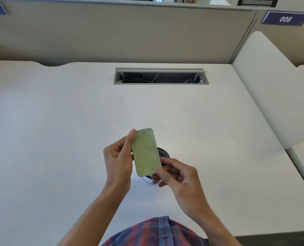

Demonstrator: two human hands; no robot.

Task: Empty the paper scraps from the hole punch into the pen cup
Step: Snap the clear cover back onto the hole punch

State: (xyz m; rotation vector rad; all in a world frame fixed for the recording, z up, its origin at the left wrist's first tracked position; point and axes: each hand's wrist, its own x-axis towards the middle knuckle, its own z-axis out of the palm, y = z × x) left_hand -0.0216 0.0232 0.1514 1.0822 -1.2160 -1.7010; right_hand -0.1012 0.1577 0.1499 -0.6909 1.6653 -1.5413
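A pale green hole punch is held in the air above the desk, its flat underside turned up toward me. My left hand grips its left side, thumb along the far edge. My right hand pinches its near right corner between thumb and fingers. Directly under the punch stands the dark pen cup; only part of its rim and a bit of its base show past the punch and my fingers.
The white desk spreads wide on all sides of the cup. A cable tray opening sits at the back centre. A beige partition rises behind, and a white divider stands at the right.
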